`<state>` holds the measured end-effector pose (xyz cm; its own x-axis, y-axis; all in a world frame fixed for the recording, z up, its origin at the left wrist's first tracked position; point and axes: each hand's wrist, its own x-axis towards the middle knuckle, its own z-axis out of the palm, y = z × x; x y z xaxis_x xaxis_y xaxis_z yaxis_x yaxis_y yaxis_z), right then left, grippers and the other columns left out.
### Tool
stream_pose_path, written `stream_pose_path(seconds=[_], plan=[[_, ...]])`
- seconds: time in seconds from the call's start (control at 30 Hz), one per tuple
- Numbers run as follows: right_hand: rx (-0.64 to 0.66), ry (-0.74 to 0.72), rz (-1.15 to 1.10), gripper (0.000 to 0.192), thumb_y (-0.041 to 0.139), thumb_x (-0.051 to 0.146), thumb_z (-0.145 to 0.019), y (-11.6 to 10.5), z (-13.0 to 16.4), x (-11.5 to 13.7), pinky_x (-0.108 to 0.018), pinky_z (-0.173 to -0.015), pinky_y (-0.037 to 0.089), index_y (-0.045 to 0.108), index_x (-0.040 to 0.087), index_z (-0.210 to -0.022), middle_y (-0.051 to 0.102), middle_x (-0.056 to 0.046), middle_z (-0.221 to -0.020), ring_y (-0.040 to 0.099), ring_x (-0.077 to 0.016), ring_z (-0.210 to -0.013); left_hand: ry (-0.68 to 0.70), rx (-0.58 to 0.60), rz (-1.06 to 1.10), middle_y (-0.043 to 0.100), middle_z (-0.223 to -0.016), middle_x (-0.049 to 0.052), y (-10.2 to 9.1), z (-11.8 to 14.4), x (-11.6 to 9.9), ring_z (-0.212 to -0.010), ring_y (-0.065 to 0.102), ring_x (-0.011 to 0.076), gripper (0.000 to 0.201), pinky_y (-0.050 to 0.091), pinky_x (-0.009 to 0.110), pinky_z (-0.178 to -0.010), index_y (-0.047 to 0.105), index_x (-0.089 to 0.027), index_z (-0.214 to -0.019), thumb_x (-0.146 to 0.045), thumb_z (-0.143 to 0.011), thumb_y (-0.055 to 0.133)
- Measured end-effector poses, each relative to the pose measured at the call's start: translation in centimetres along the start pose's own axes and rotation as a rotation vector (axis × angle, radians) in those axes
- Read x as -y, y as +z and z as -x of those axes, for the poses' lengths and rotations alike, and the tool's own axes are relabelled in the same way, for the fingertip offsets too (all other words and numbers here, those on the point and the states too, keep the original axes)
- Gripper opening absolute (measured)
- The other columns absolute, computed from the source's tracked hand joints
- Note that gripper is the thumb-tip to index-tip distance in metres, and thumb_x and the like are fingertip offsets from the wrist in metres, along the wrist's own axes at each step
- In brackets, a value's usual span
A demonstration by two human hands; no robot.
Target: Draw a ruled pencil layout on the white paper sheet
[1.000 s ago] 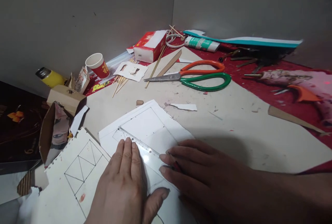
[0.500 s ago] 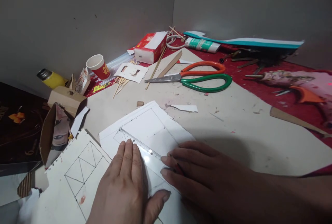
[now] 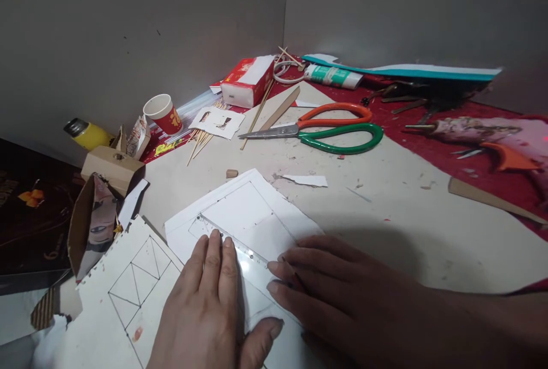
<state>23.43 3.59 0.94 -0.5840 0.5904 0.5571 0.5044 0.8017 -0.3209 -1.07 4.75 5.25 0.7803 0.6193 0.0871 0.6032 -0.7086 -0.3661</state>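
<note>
my left hand (image 3: 209, 300) lies flat on the clear ruler (image 3: 252, 272), fingers together and thumb spread aside; my right hand (image 3: 334, 289) is curled at its near-right end, with something slim and dark red showing among the fingers, though i can't make out how firmly it's gripped. the ruler rests on the white sheet (image 3: 235, 201), its long axis slanting from far left to near right, far end pointing toward the sheet's left edge. as for progress, the outline's far and right sides are drawn, with dots marked along them; i'd judge the part by the ruler to be the unfinished one, but i can't tell whether a line already runs there. diagonals fill the drawing on the notched sheet (image 3: 124, 323) beside it; none show in the uncovered outline beyond the ruler.
</note>
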Motion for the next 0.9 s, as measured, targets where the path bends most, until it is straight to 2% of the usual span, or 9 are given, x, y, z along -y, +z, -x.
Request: stream_pose_path(seconds=[0.27,0.43,0.6,0.77,0.9], plan=[[-0.023,0.006,0.005,0.026,0.043,0.017,-0.103,0.1,-0.1,0.2,-0.04,-0.095,0.051,0.066,0.015,-0.114,0.079,-0.009,-0.104,0.068,-0.0224,-0.097,0.004,-0.014,0.048,0.057,-0.14,0.034,0.2,0.0,0.1,-0.129,0.058,0.0445,0.082,0.064,0.045,-0.089,0.05,0.007,-0.138,-0.062,-0.094,0.05],[0.026,0.002,-0.008,0.026,0.045,0.02,-0.103,-0.2,-0.1,0.1,-0.04,-0.098,0.05,0.066,0.015,-0.118,0.078,-0.01,-0.109,0.069,-0.0228,-0.1,0.011,0.001,0.067,0.055,-0.142,0.036,0.3,0.1,0.1,-0.131,0.056,0.0453,0.083,0.063,0.045,-0.09,0.047,0.007,-0.14,-0.061,-0.094,0.051],[0.007,0.01,-0.013,0.028,0.043,0.02,-0.104,-0.1,-0.1,0.1,-0.041,-0.098,0.051,0.067,0.016,-0.117,0.079,-0.01,-0.106,0.069,-0.0233,-0.099,0.028,0.005,0.038,0.058,-0.139,0.035,0.1,-0.3,0.3,-0.127,0.06,0.0452,0.081,0.065,0.045,-0.087,0.049,0.007,-0.138,-0.062,-0.095,0.048],[0.004,0.008,0.01,0.033,0.034,0.017,-0.106,-0.3,-0.3,0.3,-0.039,-0.1,0.049,0.066,0.015,-0.115,0.079,-0.008,-0.107,0.069,-0.0219,-0.098,0.024,-0.052,0.021,0.064,-0.129,0.035,0.0,-0.9,0.3,-0.118,0.066,0.0434,0.077,0.066,0.045,-0.081,0.054,0.007,-0.13,-0.061,-0.095,0.045],[0.028,0.007,0.008,0.03,0.039,0.021,-0.106,-0.6,-0.4,0.2,-0.039,-0.097,0.05,0.067,0.015,-0.115,0.078,-0.009,-0.105,0.069,-0.0224,-0.096,0.029,-0.084,0.003,0.067,-0.125,0.035,0.0,-0.9,0.3,-0.113,0.069,0.042,0.075,0.067,0.043,-0.079,0.056,0.006,-0.127,-0.06,-0.096,0.041]])
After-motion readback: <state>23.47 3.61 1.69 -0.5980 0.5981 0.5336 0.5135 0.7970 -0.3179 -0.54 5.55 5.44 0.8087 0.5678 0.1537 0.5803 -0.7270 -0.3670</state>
